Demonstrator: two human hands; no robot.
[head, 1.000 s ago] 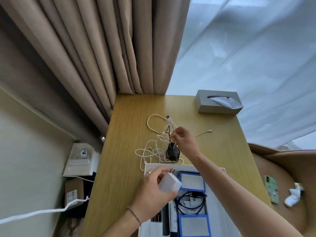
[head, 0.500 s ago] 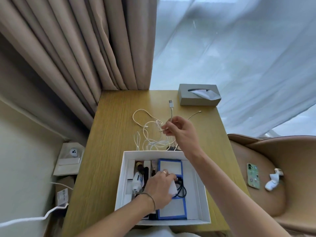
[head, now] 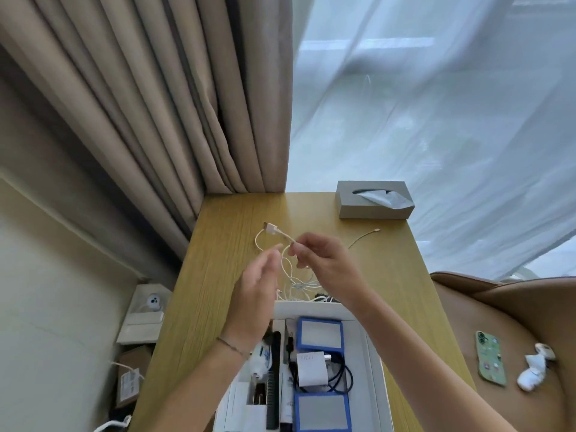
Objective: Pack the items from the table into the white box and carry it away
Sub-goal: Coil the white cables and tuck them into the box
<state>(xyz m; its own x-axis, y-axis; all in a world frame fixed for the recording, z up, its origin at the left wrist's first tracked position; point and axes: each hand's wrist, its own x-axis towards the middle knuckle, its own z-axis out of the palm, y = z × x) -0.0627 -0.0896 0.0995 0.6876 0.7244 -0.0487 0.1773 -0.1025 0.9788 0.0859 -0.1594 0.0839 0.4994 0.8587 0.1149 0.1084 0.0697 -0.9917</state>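
Note:
My right hand (head: 324, 260) pinches the white cable (head: 299, 283) just behind its USB plug (head: 270, 227) and holds that end above the wooden table (head: 218, 275). The rest of the cable lies in a tangle behind the white box (head: 372, 353). My left hand (head: 257, 294) hovers beside the cable, fingers apart, holding nothing. Inside the box lie a white charger block (head: 311, 369), a black cable (head: 341, 374), two blue-framed cards (head: 319, 333) and dark stick-shaped items (head: 274, 378).
A grey tissue box (head: 372, 203) stands at the table's far right corner. Beige curtains (head: 156, 104) hang behind at left. On the brown chair (head: 514, 322) to the right lie a green phone (head: 491, 357) and a white crumpled item (head: 534, 371).
My left hand has let go of the white charger block in the box and risen up beside the cable. My right hand has lifted the cable's plug end.

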